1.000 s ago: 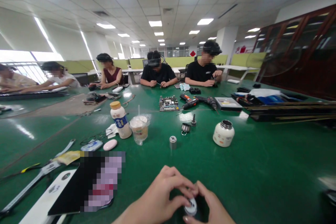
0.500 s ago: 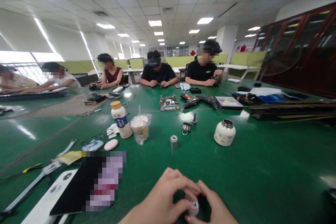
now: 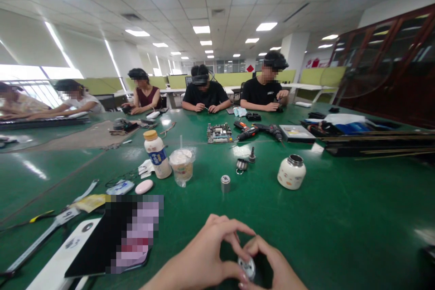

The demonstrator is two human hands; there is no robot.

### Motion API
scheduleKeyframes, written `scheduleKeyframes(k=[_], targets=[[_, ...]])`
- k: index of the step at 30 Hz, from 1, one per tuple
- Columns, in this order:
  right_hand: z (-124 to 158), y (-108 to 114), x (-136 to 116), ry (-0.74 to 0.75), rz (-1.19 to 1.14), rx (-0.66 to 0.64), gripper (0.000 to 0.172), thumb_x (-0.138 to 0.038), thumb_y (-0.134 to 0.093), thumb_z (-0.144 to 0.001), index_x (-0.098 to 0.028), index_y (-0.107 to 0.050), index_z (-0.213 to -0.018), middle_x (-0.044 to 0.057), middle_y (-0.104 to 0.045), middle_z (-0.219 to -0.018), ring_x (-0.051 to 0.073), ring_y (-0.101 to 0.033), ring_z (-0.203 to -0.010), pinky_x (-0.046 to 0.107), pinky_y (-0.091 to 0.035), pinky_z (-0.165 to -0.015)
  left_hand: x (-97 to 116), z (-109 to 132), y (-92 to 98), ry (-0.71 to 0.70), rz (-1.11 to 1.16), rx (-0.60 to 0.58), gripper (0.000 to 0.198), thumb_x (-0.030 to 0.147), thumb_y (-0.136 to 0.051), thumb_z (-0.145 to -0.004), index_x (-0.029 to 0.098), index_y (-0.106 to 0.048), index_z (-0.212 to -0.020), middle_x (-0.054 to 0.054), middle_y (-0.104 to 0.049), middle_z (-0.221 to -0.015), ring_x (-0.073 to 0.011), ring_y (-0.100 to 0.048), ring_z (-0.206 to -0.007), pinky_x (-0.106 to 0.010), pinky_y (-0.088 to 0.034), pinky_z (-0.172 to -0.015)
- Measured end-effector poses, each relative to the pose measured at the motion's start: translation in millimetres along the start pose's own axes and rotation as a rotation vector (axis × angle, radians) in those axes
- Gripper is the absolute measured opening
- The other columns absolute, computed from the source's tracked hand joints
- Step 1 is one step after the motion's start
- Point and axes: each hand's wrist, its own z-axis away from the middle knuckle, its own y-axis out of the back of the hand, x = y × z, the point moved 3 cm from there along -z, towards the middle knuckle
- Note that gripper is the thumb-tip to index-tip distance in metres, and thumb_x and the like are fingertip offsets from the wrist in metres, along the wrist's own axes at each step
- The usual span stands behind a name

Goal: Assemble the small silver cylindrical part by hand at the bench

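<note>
At the bottom centre, my left hand (image 3: 207, 249) pinches a small silver motor (image 3: 248, 266) between thumb and a bent finger. My right hand (image 3: 273, 265) curls round the same part from the other side, its thumb close to the left thumb. The motor's round end with dark holes faces up; its lower body is hidden by my hands. Beyond them a similar silver cylinder (image 3: 225, 183) stands upright. Farther back are a steel cup-like part with a wire loop (image 3: 241, 165) and a dark stepped metal fitting (image 3: 251, 156).
A white jar (image 3: 291, 172) stands right. At left are a bottle (image 3: 157, 156), a drink cup (image 3: 182, 165), a pink oval case (image 3: 144, 186) and a tablet (image 3: 102, 240). Behind lie a circuit board (image 3: 219, 132) and power drills (image 3: 248, 133). Several people sit across the table.
My left index finger has lifted and straightened away from the motor. More of the motor's top face shows, and it has shifted slightly left between my hands.
</note>
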Motion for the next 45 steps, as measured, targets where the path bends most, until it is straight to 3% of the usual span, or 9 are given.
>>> scheduleKeyframes(k=[2,6,14,18,22,29,33,39,45], targets=[[1,0,4,-0.021,0.016,-0.004,0.028,-0.031,-0.074,-0.065,-0.022,-0.051,-0.080,0.002,-0.064,-0.082,0.022,-0.061,-0.077,0.030,-0.048,-0.071,2,0,3.5,0.010,-0.021,0.016,0.058,0.019,-0.090,-0.068,0.029,-0.063,-0.118,0.004,-0.080,-0.089,-0.0254,-0.061,-0.104,-0.037,-0.037,-0.094],[2,-2,7,-0.017,0.026,-0.013,0.027,-0.032,-0.072,-0.065,-0.022,-0.052,-0.079,0.002,-0.063,-0.079,0.022,-0.061,-0.076,0.032,-0.049,-0.072,5,0,-1.1,-0.057,-0.003,-0.021,0.058,0.003,-0.079,-0.076,0.032,-0.060,-0.123,0.005,-0.079,-0.104,-0.0213,-0.059,-0.109,-0.035,-0.033,-0.097],[3,-5,5,-0.008,-0.018,-0.012,0.025,-0.029,-0.074,-0.066,-0.022,-0.053,-0.077,0.003,-0.065,-0.082,0.023,-0.062,-0.079,0.032,-0.048,-0.075,4,1,-15.3,-0.078,-0.045,0.061,0.046,-0.001,-0.075,-0.078,0.026,-0.060,-0.112,0.008,-0.081,-0.088,-0.0205,-0.060,-0.096,-0.033,-0.034,-0.089],[2,-4,5,-0.024,0.017,0.005,0.029,-0.027,-0.077,-0.065,-0.022,-0.052,-0.078,0.001,-0.063,-0.080,0.021,-0.060,-0.076,0.029,-0.046,-0.071,-3,-1,-3.9,-0.039,-0.069,0.210,0.041,0.004,-0.076,-0.080,0.028,-0.058,-0.108,0.009,-0.079,-0.088,-0.0198,-0.062,-0.096,-0.030,-0.036,-0.086],[2,-4,5,-0.043,0.010,-0.012,0.029,-0.023,-0.077,-0.065,-0.021,-0.051,-0.078,0.003,-0.065,-0.084,0.021,-0.060,-0.078,0.029,-0.045,-0.073,-34,-12,15.9,0.048,-0.159,0.377,0.038,0.006,-0.073,-0.082,0.027,-0.056,-0.109,0.006,-0.079,-0.091,-0.0225,-0.063,-0.101,-0.035,-0.034,-0.092],[1,-3,4,-0.048,-0.022,-0.019,0.031,-0.025,-0.076,-0.065,-0.022,-0.048,-0.078,0.003,-0.064,-0.084,0.022,-0.059,-0.078,0.031,-0.044,-0.073,-79,-23,13.4,0.114,-0.201,0.311,0.042,0.005,-0.079,-0.074,0.026,-0.061,-0.106,0.004,-0.080,-0.085,-0.0275,-0.064,-0.098,-0.039,-0.035,-0.089],[2,-4,4,-0.060,-0.007,-0.023,0.031,-0.023,-0.077,-0.065,-0.022,-0.049,-0.079,0.004,-0.064,-0.087,0.021,-0.059,-0.080,0.030,-0.044,-0.074,-81,-21,12.7,0.130,-0.211,0.302,0.045,0.007,-0.080,-0.073,0.026,-0.062,-0.110,0.004,-0.079,-0.089,-0.0262,-0.063,-0.099,-0.038,-0.036,-0.090],[3,-3,3,-0.066,-0.006,-0.027,0.031,-0.024,-0.076,-0.065,-0.022,-0.049,-0.079,0.004,-0.065,-0.086,0.021,-0.059,-0.079,0.030,-0.044,-0.073,-84,-20,16.4,0.139,-0.222,0.307,0.069,0.010,-0.091,-0.060,0.029,-0.060,-0.118,0.001,-0.077,-0.101,-0.0286,-0.059,-0.105,-0.039,-0.035,-0.092],[1,-3,3,-0.071,-0.002,-0.029,0.032,-0.025,-0.076,-0.064,-0.022,-0.048,-0.079,0.005,-0.065,-0.087,0.022,-0.060,-0.080,0.031,-0.045,-0.074,-76,-21,14.2,0.136,-0.178,0.327,0.042,0.013,-0.084,-0.072,0.025,-0.064,-0.107,0.003,-0.080,-0.084,-0.0284,-0.063,-0.097,-0.039,-0.034,-0.088]])
